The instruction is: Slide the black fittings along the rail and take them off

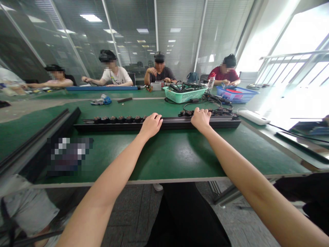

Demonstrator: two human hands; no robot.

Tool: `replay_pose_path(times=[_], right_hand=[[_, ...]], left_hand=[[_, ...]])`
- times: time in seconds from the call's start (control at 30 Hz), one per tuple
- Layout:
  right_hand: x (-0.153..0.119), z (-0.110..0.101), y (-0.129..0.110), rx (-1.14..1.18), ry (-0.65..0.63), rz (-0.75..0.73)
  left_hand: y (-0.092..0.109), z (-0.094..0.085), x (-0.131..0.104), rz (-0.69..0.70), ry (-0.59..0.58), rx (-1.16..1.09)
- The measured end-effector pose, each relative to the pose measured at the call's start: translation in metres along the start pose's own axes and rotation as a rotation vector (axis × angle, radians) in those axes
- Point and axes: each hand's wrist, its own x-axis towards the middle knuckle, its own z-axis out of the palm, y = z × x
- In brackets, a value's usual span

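A long black channel-like rail [118, 128] lies across the green table in front of me. Along its far side runs a row of small round black parts [120, 119] with coppery tops. My left hand [151, 125] is closed over the middle of the row, fingers curled down at the rail. Farther right, my right hand [201, 118] is closed in a fist shape over another cluster of dark round parts [221, 112]. Both hands' fingertips are hidden, so what they grip cannot be made out.
More long black rails [51, 147] lie at the left. Behind the work stand a green basket [183, 96] of cables and a blue basket [238, 97]. A white power strip [254, 117] lies at the right. Several people sit along the far side.
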Motion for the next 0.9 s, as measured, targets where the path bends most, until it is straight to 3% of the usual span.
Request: replay_pose_path(times=[0.9], right_hand=[[0.0015,0.0037,0.0027,-0.019,0.037,0.004]], left_hand=[[-0.0021,0.0031,-0.0002,0.009,0.024,-0.009]])
